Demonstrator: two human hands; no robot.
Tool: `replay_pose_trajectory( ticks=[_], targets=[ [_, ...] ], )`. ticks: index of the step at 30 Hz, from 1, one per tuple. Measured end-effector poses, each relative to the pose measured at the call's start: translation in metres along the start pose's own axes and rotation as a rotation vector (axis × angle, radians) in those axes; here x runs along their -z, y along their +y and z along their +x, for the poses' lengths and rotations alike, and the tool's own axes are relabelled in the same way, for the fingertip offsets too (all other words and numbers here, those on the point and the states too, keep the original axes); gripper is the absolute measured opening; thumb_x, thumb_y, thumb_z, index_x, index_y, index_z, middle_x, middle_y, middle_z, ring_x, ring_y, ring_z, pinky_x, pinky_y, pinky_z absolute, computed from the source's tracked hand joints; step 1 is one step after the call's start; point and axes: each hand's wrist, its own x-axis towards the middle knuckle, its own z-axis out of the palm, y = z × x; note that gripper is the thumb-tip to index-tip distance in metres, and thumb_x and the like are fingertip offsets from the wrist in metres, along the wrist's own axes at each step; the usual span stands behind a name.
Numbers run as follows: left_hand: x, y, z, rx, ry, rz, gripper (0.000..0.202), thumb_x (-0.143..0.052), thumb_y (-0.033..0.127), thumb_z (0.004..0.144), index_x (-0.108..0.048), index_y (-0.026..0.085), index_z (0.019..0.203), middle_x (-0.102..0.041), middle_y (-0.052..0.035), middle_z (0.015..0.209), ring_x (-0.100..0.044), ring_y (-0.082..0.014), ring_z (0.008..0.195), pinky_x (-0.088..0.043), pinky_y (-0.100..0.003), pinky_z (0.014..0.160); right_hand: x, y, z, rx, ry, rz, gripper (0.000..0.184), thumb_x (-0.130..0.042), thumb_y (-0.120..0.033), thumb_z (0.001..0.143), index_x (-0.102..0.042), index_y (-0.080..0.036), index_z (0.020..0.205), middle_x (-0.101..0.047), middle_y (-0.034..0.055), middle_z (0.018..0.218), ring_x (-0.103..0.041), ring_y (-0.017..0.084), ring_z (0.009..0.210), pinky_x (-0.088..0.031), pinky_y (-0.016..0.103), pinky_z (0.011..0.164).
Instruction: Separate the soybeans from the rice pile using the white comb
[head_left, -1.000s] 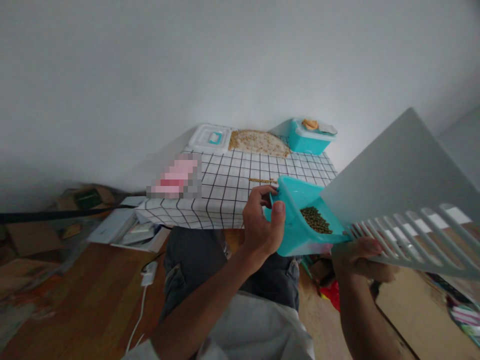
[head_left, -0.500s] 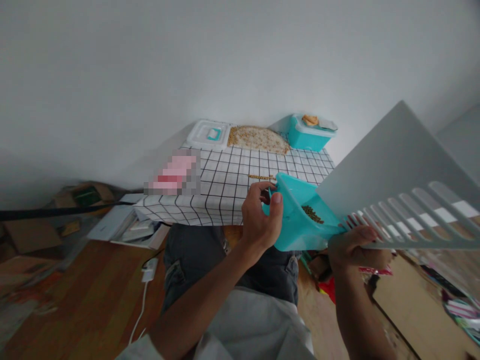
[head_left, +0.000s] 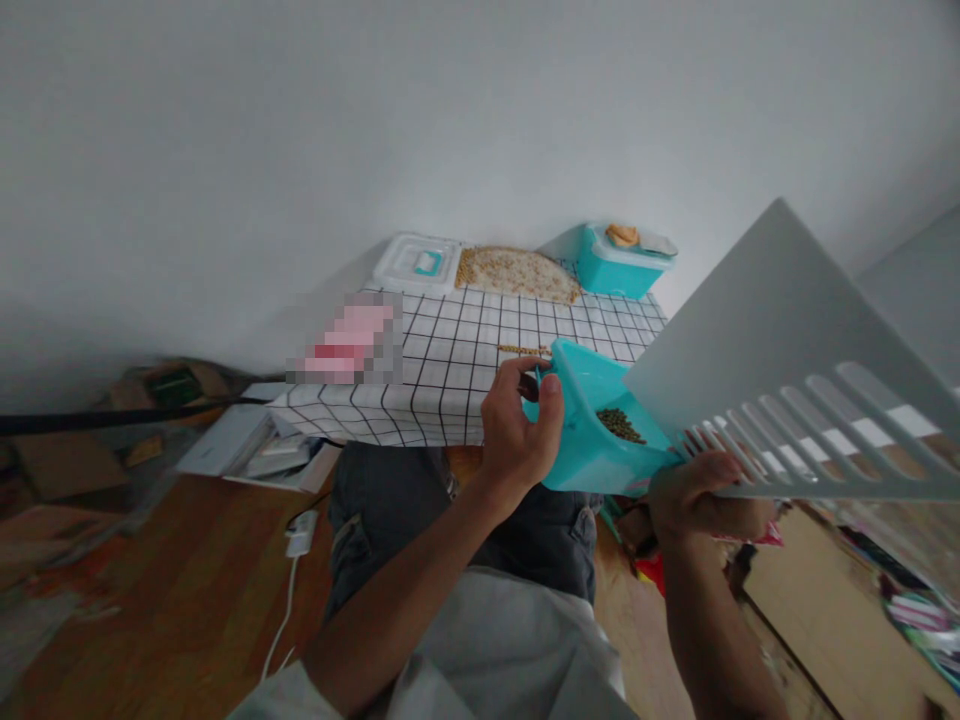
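Observation:
My left hand (head_left: 521,430) is closed on the left rim of a turquoise plastic bin (head_left: 574,445), thumb outside and fingers around the edge. The bin is held tilted over my lap at the table's front edge. Inside it lies a small heap of greenish-brown grains or beans (head_left: 620,425). My right hand (head_left: 705,497) grips a light grey plastic tray (head_left: 772,310) by its slotted side. The tray slants down, its near-left corner hanging over the bin's opening. The contents of the tray, if any, are not visible.
On the checked tablecloth (head_left: 435,375) lie a white lid (head_left: 401,265), a spread of pale grains (head_left: 517,275) and a short row of grains (head_left: 523,351). A lidded turquoise bin (head_left: 622,275) stands back right. Cardboard boxes (head_left: 64,470) and a power strip (head_left: 301,535) are on the left.
The bin and tray have shifted very slightly to the left and up, with both hands keeping their grip. The heap in the bin looks about the same.

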Motion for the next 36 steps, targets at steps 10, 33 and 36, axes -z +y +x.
replay_pose_trajectory(
  ticks=[10, 33, 36],
  targets=[
    [0.006, 0.000, 0.003, -0.107, -0.029, 0.045, 0.026, -0.043, 0.039, 0.099, -0.059, 0.020, 0.105, -0.067, -0.0069, 0.101, -0.063, -0.0181, 0.088, -0.050, -0.033, 0.079, -0.003, 0.002, 0.003, 0.091, 0.094, 0.043, 0.055, -0.030, -0.051, 0.097, -0.042, -0.023, 0.052, -0.041, 0.0029, 0.043, -0.039, 0.014, 0.039, -0.029, 0.028, 0.043],
    [0.016, -0.003, 0.002, -0.220, -0.064, 0.124, 0.019, -0.050, 0.030, 0.093, -0.055, 0.018, 0.107, -0.063, -0.0049, 0.094, -0.062, -0.0157, 0.083, -0.051, -0.030, 0.076, -0.006, 0.012, -0.005, -0.066, 0.070, 0.123, 0.059, -0.032, -0.056, 0.098, -0.048, -0.023, 0.051, -0.038, 0.0015, 0.041, -0.046, 0.017, 0.039, -0.036, 0.030, 0.045],
    [0.016, -0.004, 0.005, -0.230, -0.076, 0.136, 0.021, -0.052, 0.029, 0.092, -0.055, 0.018, 0.110, -0.063, -0.0054, 0.096, -0.062, -0.0163, 0.086, -0.052, -0.031, 0.079, -0.001, 0.008, -0.004, -0.030, 0.075, 0.092, 0.056, -0.033, -0.056, 0.097, -0.048, -0.023, 0.054, -0.041, 0.0026, 0.044, -0.044, 0.017, 0.041, -0.034, 0.032, 0.046]
  ],
)
